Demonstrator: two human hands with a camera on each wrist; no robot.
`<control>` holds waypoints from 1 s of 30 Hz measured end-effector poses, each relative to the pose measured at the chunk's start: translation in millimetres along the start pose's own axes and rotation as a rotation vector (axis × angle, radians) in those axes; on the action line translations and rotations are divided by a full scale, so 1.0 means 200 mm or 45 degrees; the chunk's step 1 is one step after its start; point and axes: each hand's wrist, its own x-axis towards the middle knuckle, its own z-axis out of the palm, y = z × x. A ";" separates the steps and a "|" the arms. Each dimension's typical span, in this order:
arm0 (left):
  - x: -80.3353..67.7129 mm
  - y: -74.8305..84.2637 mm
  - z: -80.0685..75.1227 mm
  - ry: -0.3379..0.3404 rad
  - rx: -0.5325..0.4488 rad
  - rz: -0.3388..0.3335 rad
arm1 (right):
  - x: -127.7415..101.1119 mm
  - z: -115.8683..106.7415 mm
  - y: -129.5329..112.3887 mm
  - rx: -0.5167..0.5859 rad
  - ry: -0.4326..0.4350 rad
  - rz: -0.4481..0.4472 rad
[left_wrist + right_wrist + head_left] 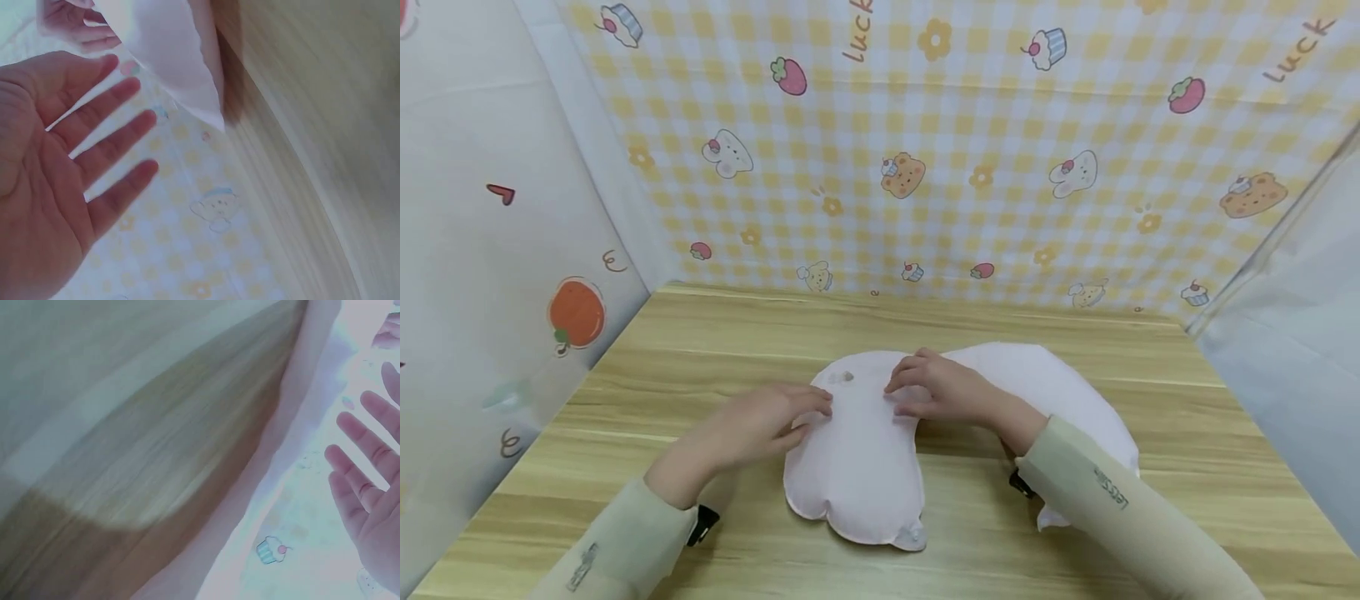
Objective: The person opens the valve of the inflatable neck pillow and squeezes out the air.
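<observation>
A pale pink, puffy U-shaped neck pillow [865,450] lies on the wooden table, its two ends toward me. A small valve [847,377] shows near the top of its left lobe, and a clear tab [912,535] sticks out at that lobe's lower corner. My left hand [760,425] is at the lobe's left edge, fingertips over the fabric; the left wrist view shows its fingers spread and nearly straight. Above the pillow's inner curve, my right hand [947,389] has its fingertips over the same lobe, its fingers relaxed in the right wrist view.
The wood-grain table [700,350] runs back to a yellow checked cloth [865,233] printed with cakes, strawberries and bears. A white printed cloth [490,275] hangs at the left, and another pale cloth [1292,308] at the right. My right sleeve [1120,500] crosses the pillow's right lobe.
</observation>
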 end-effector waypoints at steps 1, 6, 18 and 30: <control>0.00 0.01 0.00 0.012 -0.005 0.028 | 0.00 0.00 -0.01 0.028 -0.002 -0.006; 0.00 0.07 0.01 -0.011 -0.057 0.048 | -0.01 0.01 -0.06 0.145 -0.028 -0.007; 0.00 0.08 0.08 -0.156 0.043 0.057 | -0.02 0.09 -0.08 0.185 -0.133 0.014; 0.01 0.09 0.10 -0.210 0.095 0.052 | -0.03 0.15 -0.08 -0.019 -0.198 0.020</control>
